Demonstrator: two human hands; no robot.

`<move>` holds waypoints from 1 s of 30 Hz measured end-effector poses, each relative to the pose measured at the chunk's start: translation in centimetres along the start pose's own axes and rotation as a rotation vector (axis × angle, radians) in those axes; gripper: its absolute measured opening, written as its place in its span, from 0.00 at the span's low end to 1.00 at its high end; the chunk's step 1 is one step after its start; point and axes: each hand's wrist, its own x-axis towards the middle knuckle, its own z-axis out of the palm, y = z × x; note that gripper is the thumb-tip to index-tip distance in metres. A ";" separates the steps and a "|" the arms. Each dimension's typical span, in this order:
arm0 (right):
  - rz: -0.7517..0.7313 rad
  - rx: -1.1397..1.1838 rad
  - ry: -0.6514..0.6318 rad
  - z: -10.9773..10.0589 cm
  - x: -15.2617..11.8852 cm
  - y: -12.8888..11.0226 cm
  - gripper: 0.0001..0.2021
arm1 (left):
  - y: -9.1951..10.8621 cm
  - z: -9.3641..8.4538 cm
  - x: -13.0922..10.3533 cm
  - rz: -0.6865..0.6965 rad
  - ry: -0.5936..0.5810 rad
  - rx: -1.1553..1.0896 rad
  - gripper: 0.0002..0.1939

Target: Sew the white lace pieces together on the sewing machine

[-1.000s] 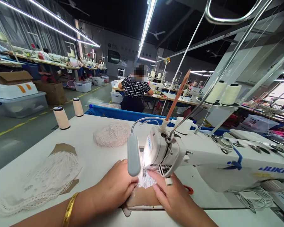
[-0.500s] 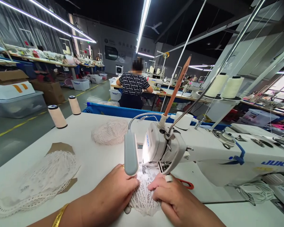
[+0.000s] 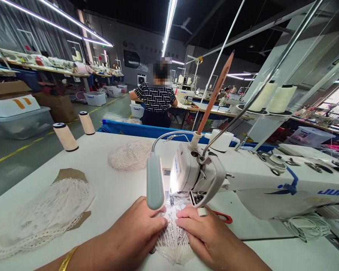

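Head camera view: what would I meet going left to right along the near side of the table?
Spread-out pile of white openwork lace, wearer's bare left hand, fan-shaped white openwork lace, wearer's bare right hand, coil of thin pale cable.

"JUKI" (image 3: 334,192) reads on sewing mach. arm (image 3: 255,178) & head (image 3: 185,169).

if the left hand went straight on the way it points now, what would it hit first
Probably the fingertips of the right hand, across the lace from the left hand. The sewing foot lies close to that line too, so with depth unclear it could come first.
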 end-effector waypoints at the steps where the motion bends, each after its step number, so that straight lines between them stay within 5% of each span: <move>1: 0.003 -0.002 -0.014 0.0 0.0 0.1 0.19 | 0.0 0.0 0.0 -0.001 -0.012 -0.011 0.11; 12: -0.016 0.017 -0.024 -0.4 -0.1 -0.3 0.16 | 0.7 -0.1 0.2 0.004 -0.016 -0.025 0.11; 23: 0.153 -0.211 0.219 -0.4 -0.1 1.4 0.16 | 0.8 -0.3 0.5 0.013 -0.042 -0.045 0.13; 30: -0.094 -0.092 0.196 0.1 0.2 -0.4 0.24 | 0.6 -0.2 0.5 0.035 -0.022 -0.053 0.13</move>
